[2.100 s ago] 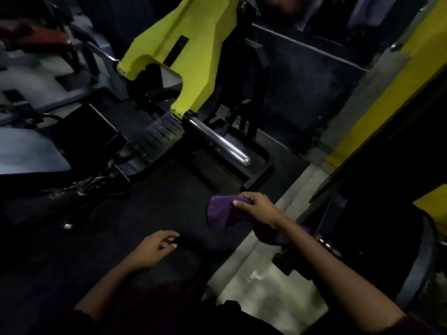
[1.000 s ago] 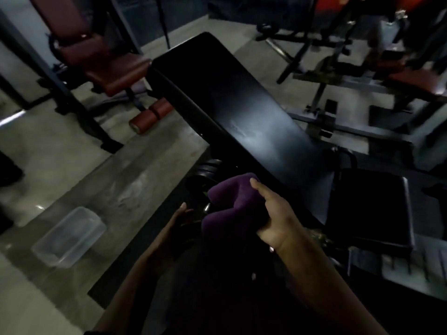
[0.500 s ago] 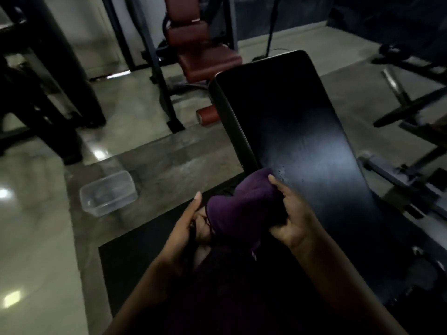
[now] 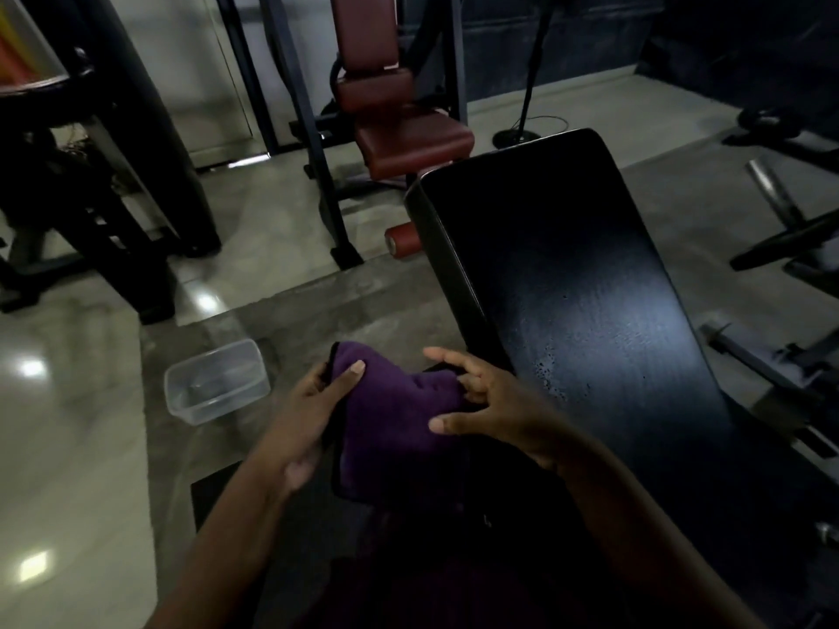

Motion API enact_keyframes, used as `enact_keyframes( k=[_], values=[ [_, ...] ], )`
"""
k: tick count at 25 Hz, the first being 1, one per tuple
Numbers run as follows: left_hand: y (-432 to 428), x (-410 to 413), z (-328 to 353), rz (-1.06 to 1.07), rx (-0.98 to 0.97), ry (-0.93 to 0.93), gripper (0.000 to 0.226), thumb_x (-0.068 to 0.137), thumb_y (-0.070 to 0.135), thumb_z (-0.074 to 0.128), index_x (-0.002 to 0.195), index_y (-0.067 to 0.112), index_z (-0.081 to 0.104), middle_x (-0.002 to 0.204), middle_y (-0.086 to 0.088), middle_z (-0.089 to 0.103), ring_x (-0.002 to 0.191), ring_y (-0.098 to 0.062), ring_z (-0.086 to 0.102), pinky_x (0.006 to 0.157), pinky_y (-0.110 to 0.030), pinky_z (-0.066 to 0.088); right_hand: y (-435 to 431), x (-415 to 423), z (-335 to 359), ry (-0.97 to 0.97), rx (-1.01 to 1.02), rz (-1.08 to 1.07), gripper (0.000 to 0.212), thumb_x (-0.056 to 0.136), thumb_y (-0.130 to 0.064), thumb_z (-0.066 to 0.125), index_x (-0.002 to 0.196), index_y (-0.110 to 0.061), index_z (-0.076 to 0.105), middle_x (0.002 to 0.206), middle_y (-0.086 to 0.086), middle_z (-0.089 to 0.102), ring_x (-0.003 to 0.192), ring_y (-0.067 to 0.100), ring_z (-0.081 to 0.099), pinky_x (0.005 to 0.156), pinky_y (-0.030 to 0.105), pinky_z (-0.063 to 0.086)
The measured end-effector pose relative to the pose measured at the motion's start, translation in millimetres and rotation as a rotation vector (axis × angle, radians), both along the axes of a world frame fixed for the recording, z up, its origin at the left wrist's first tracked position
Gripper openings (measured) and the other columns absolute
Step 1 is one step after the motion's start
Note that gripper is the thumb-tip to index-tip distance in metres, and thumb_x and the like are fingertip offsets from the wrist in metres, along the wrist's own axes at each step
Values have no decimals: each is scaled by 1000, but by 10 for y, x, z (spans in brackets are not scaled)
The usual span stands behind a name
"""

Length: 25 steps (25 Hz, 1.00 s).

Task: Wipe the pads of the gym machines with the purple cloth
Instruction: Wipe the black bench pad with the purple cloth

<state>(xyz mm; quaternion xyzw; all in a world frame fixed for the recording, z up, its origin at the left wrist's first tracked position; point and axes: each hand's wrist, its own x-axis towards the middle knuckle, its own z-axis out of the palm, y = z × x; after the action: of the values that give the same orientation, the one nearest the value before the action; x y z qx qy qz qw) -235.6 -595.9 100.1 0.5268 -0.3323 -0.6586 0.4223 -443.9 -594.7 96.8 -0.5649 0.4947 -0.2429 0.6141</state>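
The purple cloth [image 4: 390, 419] is spread between both hands just left of the long black bench pad [image 4: 572, 283]. My left hand [image 4: 313, 410] grips its left edge, thumb on top. My right hand [image 4: 490, 406] holds the cloth's right side, fingers partly spread, close to the pad's left edge. The pad slopes away from me and shows small droplets and a dull sheen near its middle. The cloth hangs in the air and is not touching the pad.
A clear plastic tub [image 4: 218, 379] sits on the floor to the left. A red-padded machine seat [image 4: 408, 138] stands behind the bench, with a red roller [image 4: 402, 240] low beside it. Dark machine frames [image 4: 113, 174] stand left, and bars and frames [image 4: 781, 247] lie right.
My left hand has taken hold of the cloth, which is now opened out flat between both hands instead of bunched in the right. The view has drifted slightly.
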Motion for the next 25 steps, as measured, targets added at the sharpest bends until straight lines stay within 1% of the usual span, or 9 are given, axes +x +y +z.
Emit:
enact_keyframes(
  k=[3, 6, 9, 11, 13, 16, 20, 22, 25],
  values=[
    [-58, 71, 60, -28, -78, -293, 37, 76, 19, 69, 110, 15, 53, 115, -11, 64, 97, -17, 66, 79, -26, 56, -33, -59, 40, 287, -213, 113, 68, 75, -12, 75, 134, -26, 45, 107, -17, 56, 93, -5, 57, 73, 4, 49],
    [-60, 50, 7, -130, -197, -613, 99, 58, 24, 83, 139, 24, 25, 130, -7, 51, 121, -22, 50, 99, -35, 45, -72, -139, 106, 543, -413, 33, 40, 82, -28, 67, 121, -22, 59, 96, -15, 50, 91, 0, 54, 58, 3, 38],
    [-36, -94, -29, -300, -566, -1043, 60, 59, 36, 82, 113, 19, 62, 102, 4, 62, 99, -18, 59, 78, -14, 42, -144, -369, 122, 568, -450, -4, 33, 85, -34, 62, 114, -18, 61, 112, -10, 42, 101, 5, 47, 70, 5, 37],
    [-68, -174, 0, -254, -705, -1122, 50, 55, 56, 74, 91, 21, 71, 88, 10, 57, 86, -12, 53, 69, -14, 35, -135, -504, 154, 294, -315, -37, 26, 88, -30, 59, 110, -17, 61, 113, -4, 59, 103, 12, 58, 85, 20, 50],
    [-97, -245, 128, -168, -646, -766, 47, 48, 62, 75, 83, 32, 69, 94, 17, 55, 94, -4, 52, 76, -15, 41, -108, -589, 288, 36, -242, -153, 14, 88, -28, 55, 100, -24, 62, 104, 0, 67, 103, 18, 63, 88, 24, 53],
    [-89, -476, 351, -96, -354, 115, 66, 25, 60, 84, 84, 34, 70, 89, 16, 73, 87, -1, 68, 64, -16, 55, -222, -618, 521, -216, -241, -260, 27, 82, -39, 53, 99, -21, 63, 102, 3, 67, 100, 20, 64, 84, 25, 52],
    [-125, -880, 172, -70, 27, 203, 69, 55, 52, 75, 115, 20, 61, 102, -1, 74, 94, -16, 69, 83, -34, 56, -353, -438, 477, 113, -516, -527, 43, 92, -35, 50, 134, -26, 44, 127, -8, 50, 117, 6, 44, 86, 3, 37],
    [-161, -961, 100, -25, 93, 274, 64, 66, 51, 71, 119, 17, 60, 112, -8, 70, 100, -22, 66, 90, -39, 51, -121, -278, 211, 361, -649, -527, 61, 87, -53, 47, 141, -43, 22, 150, -13, 21, 136, 5, 20, 110, 19, 22],
    [-192, -1081, 116, -84, 39, 300, 42, 84, 44, 52, 109, 13, 65, 89, -7, 75, 75, -16, 72, 69, -31, 55, 187, -71, -32, 380, -649, -327, 72, 69, -82, 33, 132, -65, 3, 148, -29, -11, 142, 5, -7, 119, 43, 13]
  ],
)
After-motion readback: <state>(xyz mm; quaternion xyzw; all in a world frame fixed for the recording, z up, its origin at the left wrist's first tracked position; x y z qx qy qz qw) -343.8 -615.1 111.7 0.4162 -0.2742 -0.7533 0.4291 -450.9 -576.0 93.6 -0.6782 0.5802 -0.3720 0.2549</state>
